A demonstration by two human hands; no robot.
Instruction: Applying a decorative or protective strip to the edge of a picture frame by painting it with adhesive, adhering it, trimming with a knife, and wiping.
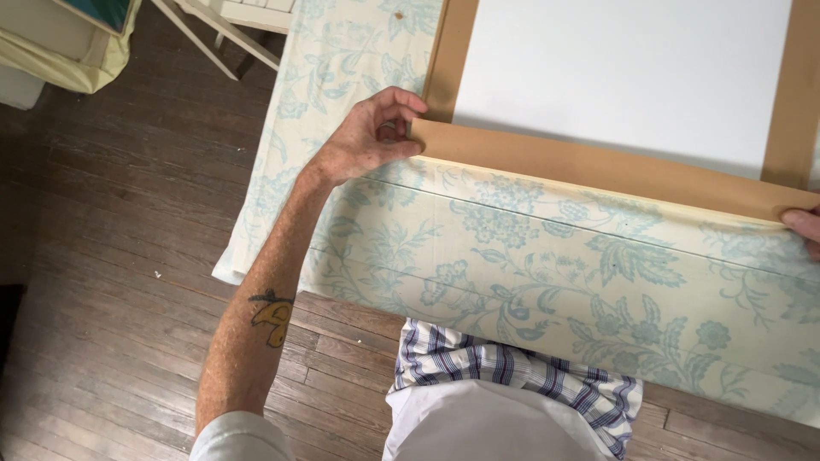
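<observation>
A: Nearest to you, what shows?

B: Your plaid shorts [512, 371] and white shirt [487, 427], right against the near edge of the floral cloth [547, 265] that hangs over the table, with dark wooden floor [111, 282] to your left.

A: And your left hand?

B: Your left hand [369, 137] pinches the left end of the brown paper strip [598, 166], thumb and fingers closed on its corner, pressing it down on the cloth.

A: The right one?

B: Your right hand [805, 226] is mostly out of frame; only fingertips show, touching the strip's right end. I cannot tell whether it grips or just presses.

A: Beyond the strip?

B: A white sheet [623, 72], bordered by more brown strips on both sides. Farthest off, at the top left, white furniture legs [218, 38] stand on the floor.
</observation>
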